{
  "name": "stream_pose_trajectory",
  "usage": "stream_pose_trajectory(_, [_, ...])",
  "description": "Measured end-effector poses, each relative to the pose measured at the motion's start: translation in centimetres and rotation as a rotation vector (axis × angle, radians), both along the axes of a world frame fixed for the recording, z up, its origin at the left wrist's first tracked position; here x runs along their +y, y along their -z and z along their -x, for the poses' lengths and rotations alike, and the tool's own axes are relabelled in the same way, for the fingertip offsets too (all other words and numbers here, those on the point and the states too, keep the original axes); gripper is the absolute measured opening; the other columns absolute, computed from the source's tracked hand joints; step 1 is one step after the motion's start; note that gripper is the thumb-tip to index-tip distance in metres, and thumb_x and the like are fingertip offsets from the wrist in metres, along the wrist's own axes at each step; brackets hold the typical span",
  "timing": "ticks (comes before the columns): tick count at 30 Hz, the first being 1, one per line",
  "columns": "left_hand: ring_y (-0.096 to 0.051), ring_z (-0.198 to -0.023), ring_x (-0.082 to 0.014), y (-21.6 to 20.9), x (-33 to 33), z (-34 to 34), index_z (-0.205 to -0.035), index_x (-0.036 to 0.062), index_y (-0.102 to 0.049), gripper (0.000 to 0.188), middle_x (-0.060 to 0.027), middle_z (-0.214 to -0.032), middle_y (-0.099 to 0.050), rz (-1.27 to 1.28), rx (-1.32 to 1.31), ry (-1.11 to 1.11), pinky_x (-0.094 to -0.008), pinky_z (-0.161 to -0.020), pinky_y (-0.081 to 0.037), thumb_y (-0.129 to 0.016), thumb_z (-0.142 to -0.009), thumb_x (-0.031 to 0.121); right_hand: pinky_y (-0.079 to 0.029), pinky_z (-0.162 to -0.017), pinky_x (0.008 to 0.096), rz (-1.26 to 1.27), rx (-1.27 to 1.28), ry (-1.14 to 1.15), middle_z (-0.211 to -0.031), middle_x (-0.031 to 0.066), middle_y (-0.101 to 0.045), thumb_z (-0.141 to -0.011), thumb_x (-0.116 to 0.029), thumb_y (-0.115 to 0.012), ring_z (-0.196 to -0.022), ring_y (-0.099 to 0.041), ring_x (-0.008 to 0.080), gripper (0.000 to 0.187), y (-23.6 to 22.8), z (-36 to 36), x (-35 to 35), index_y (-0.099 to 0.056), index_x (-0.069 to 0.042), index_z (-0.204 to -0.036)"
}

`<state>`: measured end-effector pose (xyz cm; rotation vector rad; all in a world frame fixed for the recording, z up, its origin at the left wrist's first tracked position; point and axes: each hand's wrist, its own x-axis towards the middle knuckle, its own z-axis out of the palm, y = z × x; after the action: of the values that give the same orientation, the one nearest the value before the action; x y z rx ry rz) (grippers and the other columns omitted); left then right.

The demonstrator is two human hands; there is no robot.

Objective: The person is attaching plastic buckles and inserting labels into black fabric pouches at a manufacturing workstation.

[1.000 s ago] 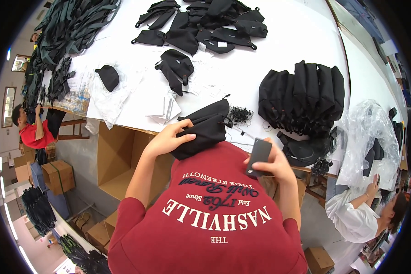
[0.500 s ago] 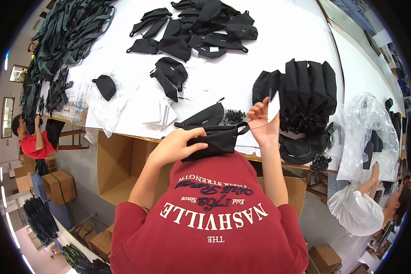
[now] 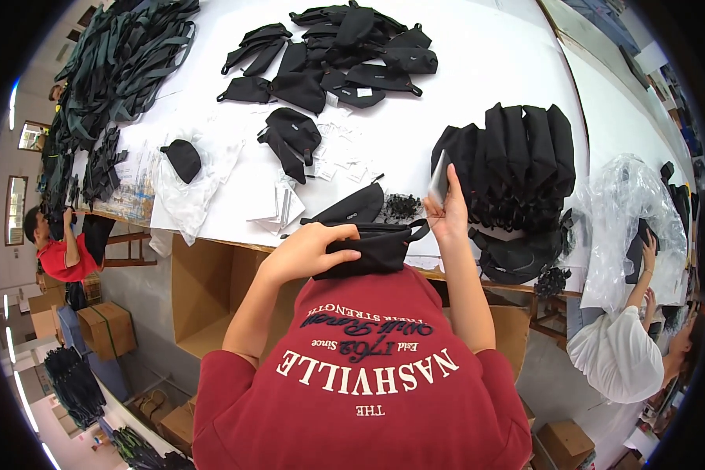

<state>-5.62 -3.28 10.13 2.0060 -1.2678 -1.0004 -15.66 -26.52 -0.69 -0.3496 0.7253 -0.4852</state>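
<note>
Where left hand (image 3: 318,247) grips, pouch (image 3: 381,255) runs crosswise, loop (image 3: 425,227) rightward.

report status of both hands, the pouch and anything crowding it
Left hand gripping black pouch at near edge of white table. Right hand raised, holding thin flat card. Second pouch, black tangle just beyond.

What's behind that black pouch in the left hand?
Beyond the held pouch, another black pouch shows on the white table, with a small black tangle to its right. The held pouch covers the other one's lower part, so I can't see that.
</note>
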Motion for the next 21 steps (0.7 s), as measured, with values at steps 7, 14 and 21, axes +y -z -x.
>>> stream_pose_trajectory(7, [-0.058, -0.095, -0.0269, 1.4, -1.9, -0.6, -0.085, 0.0040, -0.062, 0.017, -0.0088, -0.119, -0.055, 0.129, -0.232, -0.006, -0.0355, -0.078, -0.048, -0.070, -0.074, 0.013, -0.022, -0.042, 0.0244, 1.113, 0.243, -0.516, -0.049, -0.0057, -0.042, -0.081, -0.018, -0.072, -0.049, -0.030, 0.0012, 0.031, -5.8, 0.1, 2.0, -0.059, -0.001, -0.059])
stream_pose_trajectory(14, [-0.055, -0.098, -0.0275, 4.7, -3.7, -1.0, -0.083, 0.0066, -0.062, 0.018, -0.0078, -0.106, -0.061, 0.427, -0.426, 0.215, -0.0371, -0.090, -0.041, -0.070, -0.073, 0.019, -0.046, -0.055, 0.0319, 1.763, 0.553, -1.128, -0.066, 0.0120, -0.064, -0.081, -0.037, -0.064, -0.060, -0.062, 0.0262, 0.025, -6.2, 0.8, 2.9, -0.073, -0.013, -0.085])
stream_pose_trajectory(21, [-0.059, -0.088, -0.0288, 12.7, -5.7, -7.2, -0.096, 0.0036, -0.063, 0.025, -0.0116, -0.088, -0.064, 0.310, 0.655, -0.374, -0.0377, -0.085, -0.045, -0.067, -0.081, 0.024, -0.040, -0.051, 0.0363, 1.431, 0.446, -1.307, -0.055, 0.0112, -0.055, -0.071, -0.041, -0.075, -0.050, -0.053, 0.0253, 0.038, -4.8, 2.2, 1.2, -0.068, -0.004, -0.078])
